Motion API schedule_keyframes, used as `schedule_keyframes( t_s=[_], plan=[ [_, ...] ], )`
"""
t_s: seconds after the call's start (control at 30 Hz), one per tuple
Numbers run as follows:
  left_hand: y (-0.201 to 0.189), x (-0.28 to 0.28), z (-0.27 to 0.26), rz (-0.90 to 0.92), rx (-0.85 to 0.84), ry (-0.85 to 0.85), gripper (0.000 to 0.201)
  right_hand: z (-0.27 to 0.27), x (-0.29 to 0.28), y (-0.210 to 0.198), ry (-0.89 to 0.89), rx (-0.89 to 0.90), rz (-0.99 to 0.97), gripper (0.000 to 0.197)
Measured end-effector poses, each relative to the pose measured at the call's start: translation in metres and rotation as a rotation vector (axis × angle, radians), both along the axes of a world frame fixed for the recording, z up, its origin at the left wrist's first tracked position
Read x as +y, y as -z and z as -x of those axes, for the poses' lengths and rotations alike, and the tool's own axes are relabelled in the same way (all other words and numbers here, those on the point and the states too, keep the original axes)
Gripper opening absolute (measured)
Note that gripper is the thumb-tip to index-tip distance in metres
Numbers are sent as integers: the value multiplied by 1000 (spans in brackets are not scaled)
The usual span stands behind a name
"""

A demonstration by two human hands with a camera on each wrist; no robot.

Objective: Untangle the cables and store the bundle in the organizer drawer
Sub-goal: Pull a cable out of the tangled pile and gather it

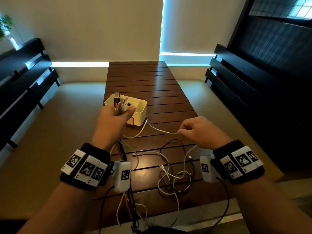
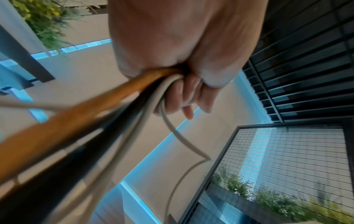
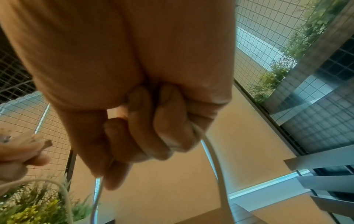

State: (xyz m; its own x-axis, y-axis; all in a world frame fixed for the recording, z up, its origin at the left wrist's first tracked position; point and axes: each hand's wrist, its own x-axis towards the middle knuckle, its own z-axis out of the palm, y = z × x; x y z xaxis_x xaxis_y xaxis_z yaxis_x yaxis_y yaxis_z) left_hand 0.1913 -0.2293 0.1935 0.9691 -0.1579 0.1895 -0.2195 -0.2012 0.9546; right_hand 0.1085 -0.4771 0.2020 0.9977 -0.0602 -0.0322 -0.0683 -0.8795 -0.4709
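My left hand (image 1: 116, 115) grips a bundle of cable ends (image 1: 120, 103), plugs sticking up, just in front of the cream organizer box (image 1: 141, 107). In the left wrist view the fingers (image 2: 184, 94) curl round orange, black and white cords (image 2: 145, 86). My right hand (image 1: 194, 129) pinches a white cable (image 1: 162, 130) that runs left toward the box; its other part hangs down to a loose tangle of black and white cables (image 1: 175, 174) on the wooden table (image 1: 152, 81). The right wrist view shows fingers (image 3: 162, 125) curled round that white cable (image 3: 212, 153). A small wooden drawer front (image 1: 130, 121) shows under the box.
The slatted table extends far beyond the box. Dark benches (image 1: 25, 78) flank the left side and dark shelving (image 1: 253, 81) the right. Cords hang over the table's near edge (image 1: 131, 213).
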Motion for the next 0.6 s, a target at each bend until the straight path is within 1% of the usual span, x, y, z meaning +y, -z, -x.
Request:
schedule_keyframes(
  t_s=[0.1, 0.17, 0.23, 0.3, 0.37, 0.43, 0.5, 0.57, 0.6],
  plan=[
    [-11, -11, 8, -71, -80, 133, 11, 0, 12, -7, -97, -15, -21, 15],
    [-15, -24, 17, -170, -101, 261, 4, 1, 21, -12, -170, -75, -97, 13],
    [-15, -33, 24, -275, -138, 393, 12, 1, 25, -18, -201, -161, -189, 14],
    [-15, -38, 29, -274, -149, 470, 13, 1, 25, -21, -204, -216, -245, 13],
    [-15, -39, 29, -269, -163, 473, 15, 2, 24, -19, -205, -236, -279, 12],
    [-15, -38, 27, -315, -181, 475, 22, 5, 23, -14, -188, -259, -343, 13],
    [-14, -35, 25, -361, -189, 480, 22, 7, 24, -8, -157, -273, -438, 16],
    [-12, -34, 24, -366, -200, 428, 18, 8, 24, -4, -129, -267, -509, 14],
    [-11, -34, 24, -332, -200, 373, 16, 9, 23, -1, -114, -257, -541, 13]
  ],
)
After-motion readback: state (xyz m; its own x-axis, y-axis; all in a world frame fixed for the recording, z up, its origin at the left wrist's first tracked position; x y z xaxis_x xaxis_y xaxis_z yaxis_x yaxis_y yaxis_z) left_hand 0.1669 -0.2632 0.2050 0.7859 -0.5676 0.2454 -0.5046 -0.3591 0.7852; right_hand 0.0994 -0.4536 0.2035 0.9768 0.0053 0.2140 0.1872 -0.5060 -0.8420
